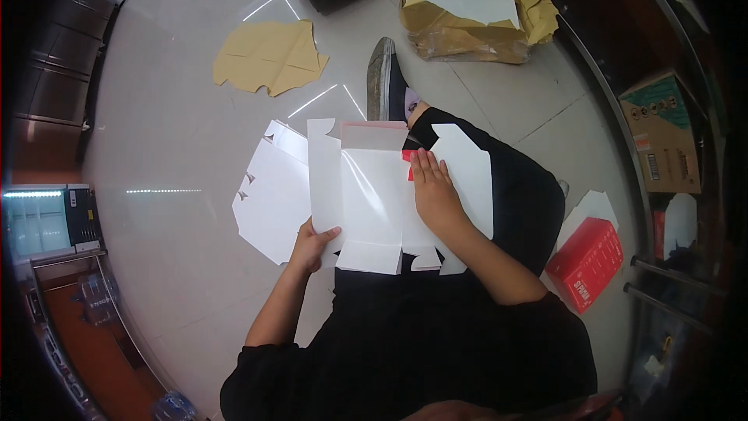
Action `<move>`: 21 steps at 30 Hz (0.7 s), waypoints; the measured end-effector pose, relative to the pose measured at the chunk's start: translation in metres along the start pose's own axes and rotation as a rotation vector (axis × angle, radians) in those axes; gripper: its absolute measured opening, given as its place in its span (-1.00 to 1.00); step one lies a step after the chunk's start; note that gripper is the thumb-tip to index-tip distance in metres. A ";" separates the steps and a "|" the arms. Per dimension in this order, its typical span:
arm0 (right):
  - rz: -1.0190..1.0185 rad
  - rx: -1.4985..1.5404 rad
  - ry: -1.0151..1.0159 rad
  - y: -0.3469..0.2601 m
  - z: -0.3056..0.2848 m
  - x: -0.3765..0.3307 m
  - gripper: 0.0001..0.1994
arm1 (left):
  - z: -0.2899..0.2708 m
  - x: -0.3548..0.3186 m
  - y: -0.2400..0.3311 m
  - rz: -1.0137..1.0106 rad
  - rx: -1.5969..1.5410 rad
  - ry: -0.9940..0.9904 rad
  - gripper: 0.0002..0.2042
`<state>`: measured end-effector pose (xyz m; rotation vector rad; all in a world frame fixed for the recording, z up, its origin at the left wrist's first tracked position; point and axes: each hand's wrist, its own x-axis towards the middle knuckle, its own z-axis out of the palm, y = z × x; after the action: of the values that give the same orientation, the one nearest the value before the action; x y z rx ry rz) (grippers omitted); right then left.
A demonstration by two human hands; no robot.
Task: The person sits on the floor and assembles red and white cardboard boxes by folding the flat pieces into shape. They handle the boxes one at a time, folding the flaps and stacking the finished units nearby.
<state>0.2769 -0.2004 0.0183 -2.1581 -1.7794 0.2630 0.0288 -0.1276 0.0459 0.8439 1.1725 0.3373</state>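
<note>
white box blank (372, 210) unfolded over black trousers (526, 187), spread widest from 9 to 3 o'clock; left hand (308, 246) pinches its 8 o'clock edge, thumb on top, so most of the sheet lies toward 1 to 2 o'clock from that thumb. right hand (436, 196), fingers straight and ungripping, rests flat on the 3 o'clock panel (471, 187), nearer to the red flap (407, 156), which sits just beside its fingertips at 9 o'clock.
</note>
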 end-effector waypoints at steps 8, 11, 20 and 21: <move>-0.178 0.204 0.346 -0.009 -0.087 0.042 -0.44 | -0.003 -0.007 0.015 -0.094 -0.027 -0.104 -0.62; -0.457 0.420 0.207 -0.050 -0.088 0.083 -0.49 | -0.005 -0.009 0.011 -0.103 -0.058 -0.055 -0.60; -0.167 0.192 -0.589 -0.104 -0.037 0.174 -0.56 | 0.006 -0.009 0.018 0.324 0.589 0.165 -0.56; -0.230 0.165 -0.575 -0.107 -0.038 0.173 -0.59 | 0.004 -0.006 0.017 0.354 0.558 0.169 -0.57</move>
<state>0.2271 -0.0190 0.1038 -1.8517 -2.1835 1.0144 0.0336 -0.1217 0.0633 1.5443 1.2949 0.3804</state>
